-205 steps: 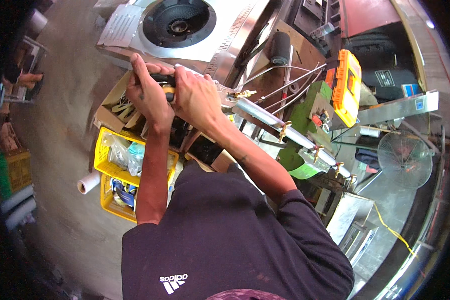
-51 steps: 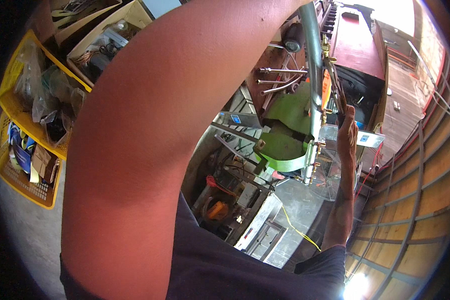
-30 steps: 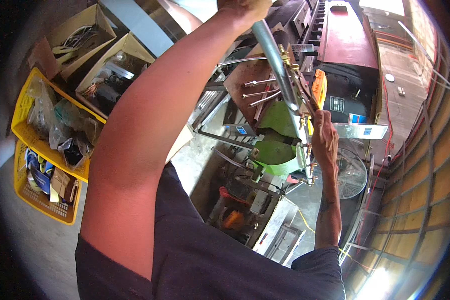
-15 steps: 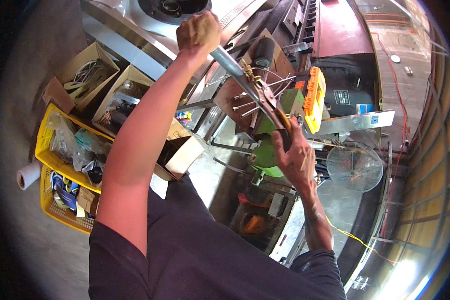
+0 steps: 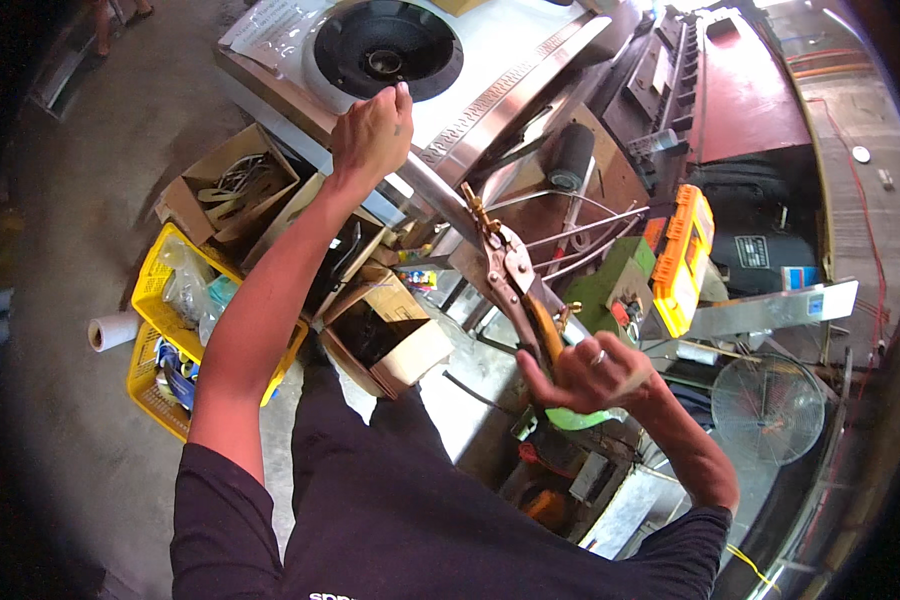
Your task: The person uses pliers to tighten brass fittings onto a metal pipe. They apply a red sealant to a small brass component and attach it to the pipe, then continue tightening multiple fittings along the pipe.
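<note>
My left hand [image 5: 372,138], closed in a fist, grips the upper end of a grey metal tube [image 5: 438,196] beside the steel worktop. Locking pliers [image 5: 510,264] are clamped at the tube's lower end. My right hand [image 5: 595,375], with a ring on one finger, is at the pliers' lower handles, its fingers curled and its thumb across them. The hand is slightly smeared, and part of the handles is hidden. An orange-brown handle [image 5: 547,328] lies along the pliers. Brass fittings [image 5: 478,208] show by the jaws.
A steel unit [image 5: 500,85] carrying a round black bowl-like part [image 5: 388,50] stands ahead. Cardboard boxes [image 5: 410,350] and yellow crates [image 5: 175,290] sit at left. To the right are a yellow-orange case [image 5: 682,260], a green machine [image 5: 615,280], thin metal rods [image 5: 590,225] and a caged fan [image 5: 768,408].
The view has shifted, showing more of the steel unit. My right hand has turned and come lower on the pliers' handles, while my left hand keeps its hold on the tube.
</note>
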Motion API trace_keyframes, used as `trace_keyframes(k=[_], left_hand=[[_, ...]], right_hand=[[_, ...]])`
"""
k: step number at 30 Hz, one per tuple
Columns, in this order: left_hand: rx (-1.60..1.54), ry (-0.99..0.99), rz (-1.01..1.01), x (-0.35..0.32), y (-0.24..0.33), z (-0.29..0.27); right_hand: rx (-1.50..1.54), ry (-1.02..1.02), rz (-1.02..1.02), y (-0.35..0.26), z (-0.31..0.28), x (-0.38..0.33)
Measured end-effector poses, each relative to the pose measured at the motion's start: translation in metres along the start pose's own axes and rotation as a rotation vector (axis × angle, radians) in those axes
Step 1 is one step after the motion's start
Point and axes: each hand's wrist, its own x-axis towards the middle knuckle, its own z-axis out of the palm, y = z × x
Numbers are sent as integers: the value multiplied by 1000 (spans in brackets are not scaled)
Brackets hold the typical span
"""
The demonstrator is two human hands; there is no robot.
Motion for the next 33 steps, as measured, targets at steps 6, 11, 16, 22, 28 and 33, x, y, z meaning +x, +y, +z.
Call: trace_keyframes(k=[6, 11, 16, 22, 28, 33], left_hand=[[49, 41, -29, 2, 4, 2], [41, 81, -6, 4, 4, 8], [12, 71, -18, 3, 7, 8], [-46, 7, -71, 0, 9, 5], [-49, -33, -113, 1, 10, 1], [-35, -66, -114, 2, 10, 0]], right_hand=[[441, 278, -382, 12, 35, 27], [720, 298, -550, 1, 61, 35], [778, 325, -559, -8, 62, 51], [735, 377, -410, -12, 48, 95], [649, 397, -141, -32, 40, 133], [614, 338, 73, -43, 36, 170]])
